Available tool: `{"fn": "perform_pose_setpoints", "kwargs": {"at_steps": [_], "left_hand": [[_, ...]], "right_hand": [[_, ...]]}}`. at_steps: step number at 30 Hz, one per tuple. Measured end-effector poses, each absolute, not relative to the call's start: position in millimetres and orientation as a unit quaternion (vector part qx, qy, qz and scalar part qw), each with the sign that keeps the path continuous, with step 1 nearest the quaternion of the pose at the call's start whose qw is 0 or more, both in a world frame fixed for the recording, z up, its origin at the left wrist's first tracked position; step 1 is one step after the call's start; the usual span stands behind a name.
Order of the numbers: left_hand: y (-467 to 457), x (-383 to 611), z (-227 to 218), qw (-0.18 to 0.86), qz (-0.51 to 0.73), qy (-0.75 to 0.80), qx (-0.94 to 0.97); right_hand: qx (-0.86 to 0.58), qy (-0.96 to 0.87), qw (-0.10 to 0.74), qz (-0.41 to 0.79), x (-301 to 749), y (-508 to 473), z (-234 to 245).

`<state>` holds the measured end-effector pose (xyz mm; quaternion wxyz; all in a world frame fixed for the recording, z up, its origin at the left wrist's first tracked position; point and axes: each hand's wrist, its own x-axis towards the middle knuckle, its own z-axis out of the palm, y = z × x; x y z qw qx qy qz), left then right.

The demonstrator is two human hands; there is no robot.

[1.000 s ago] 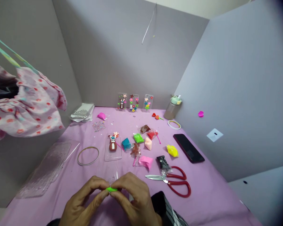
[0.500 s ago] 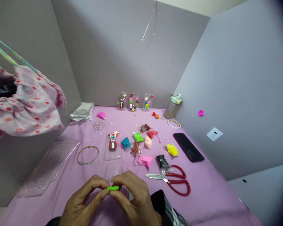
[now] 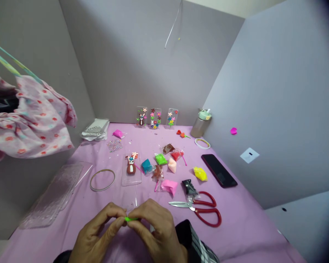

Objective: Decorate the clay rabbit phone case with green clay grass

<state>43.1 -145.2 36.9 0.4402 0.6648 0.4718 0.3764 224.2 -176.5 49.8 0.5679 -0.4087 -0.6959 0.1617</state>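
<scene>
Between my fingertips, low in the head view, is a small piece of bright green clay (image 3: 131, 219). My left hand (image 3: 100, 233) pinches its left end with thumb and forefinger. The thumb and forefinger of my right hand (image 3: 156, 230) close on its right side and cover most of it. Just beyond my hands lies a clear phone case (image 3: 131, 180) bearing a brown clay rabbit (image 3: 131, 167) and a pale flower. Packets of soft clay lie to its right, among them teal (image 3: 146, 166), green (image 3: 161, 159) and pink (image 3: 169, 187).
Red-handled scissors (image 3: 207, 216) lie right of my hands, beside a black clay packet (image 3: 189, 188). Farther right are a yellow lump (image 3: 200, 174) and a phone (image 3: 219, 171). A bangle (image 3: 102, 180) and clear plastic sheets (image 3: 53, 193) are on the left. Decorated cases (image 3: 155, 118) stand against the back wall.
My right fingers have shifted slightly over the green clay, so less of it shows. Both hands otherwise stay in nearly the same place.
</scene>
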Motion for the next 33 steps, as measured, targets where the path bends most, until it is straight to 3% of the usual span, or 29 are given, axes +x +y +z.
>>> {"fn": "perform_pose_setpoints", "kwargs": {"at_steps": [33], "left_hand": [[-147.0,44.1,40.1,0.434,0.390,0.463,0.667]], "right_hand": [[-0.393,-0.714,0.555,0.167,225.7,-176.8,47.9]]}}
